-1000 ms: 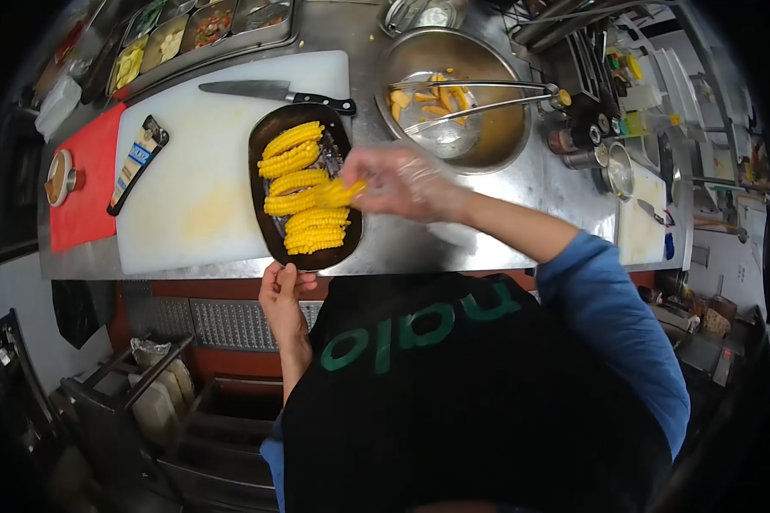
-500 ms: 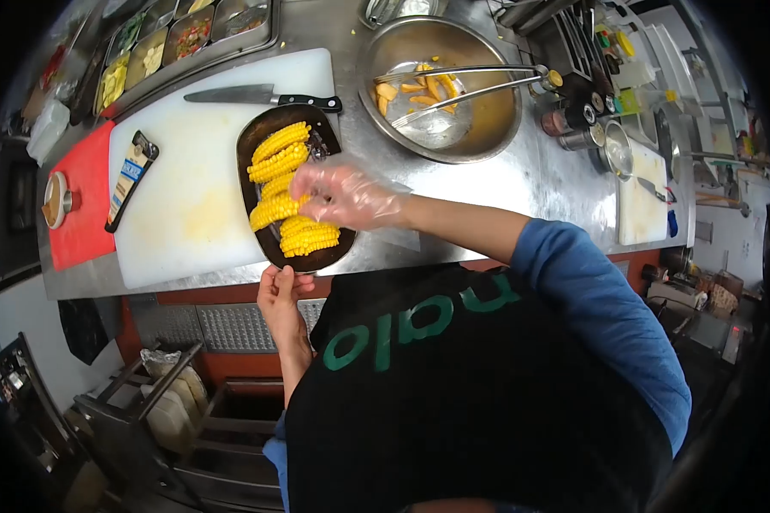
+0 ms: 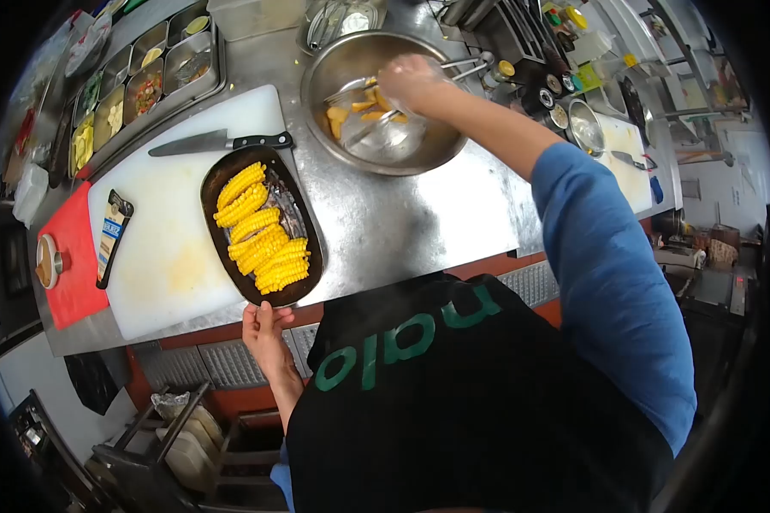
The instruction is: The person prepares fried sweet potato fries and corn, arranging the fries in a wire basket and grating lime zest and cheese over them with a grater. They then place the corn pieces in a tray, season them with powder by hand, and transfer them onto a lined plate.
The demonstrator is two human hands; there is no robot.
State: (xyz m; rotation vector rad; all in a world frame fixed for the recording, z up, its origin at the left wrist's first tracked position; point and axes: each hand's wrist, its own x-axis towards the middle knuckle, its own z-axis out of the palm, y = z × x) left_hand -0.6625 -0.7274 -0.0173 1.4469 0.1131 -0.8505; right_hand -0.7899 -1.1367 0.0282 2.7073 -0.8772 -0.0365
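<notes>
Several yellow corn rib pieces [image 3: 257, 227] lie in a row inside a dark oval dish [image 3: 216, 235] near the front of the counter. My bare left hand [image 3: 269, 342] pinches the near rim of this dish with thumb and fingertips. My right hand [image 3: 411, 81], in a clear plastic glove, is over a large steel bowl [image 3: 453, 154], closed around the middle of metal tongs [image 3: 470, 67]; its fingertips are partly hidden. Orange-yellow wedges [image 3: 337, 115] sit in the bowl below the tongs.
A knife [image 3: 214, 144] lies on the white cutting board [image 3: 154, 222], beside a packaged item with a blue label [image 3: 113, 238]. A red board [image 3: 73, 256] holds a small cup. Steel pans of chopped ingredients [image 3: 145, 90] stand behind; spice jars [image 3: 547, 98] are at the right.
My right hand has left the corn and moved away and right, over the bowl and onto the tongs. The left hand stays at the dish's rim. The view has shifted.
</notes>
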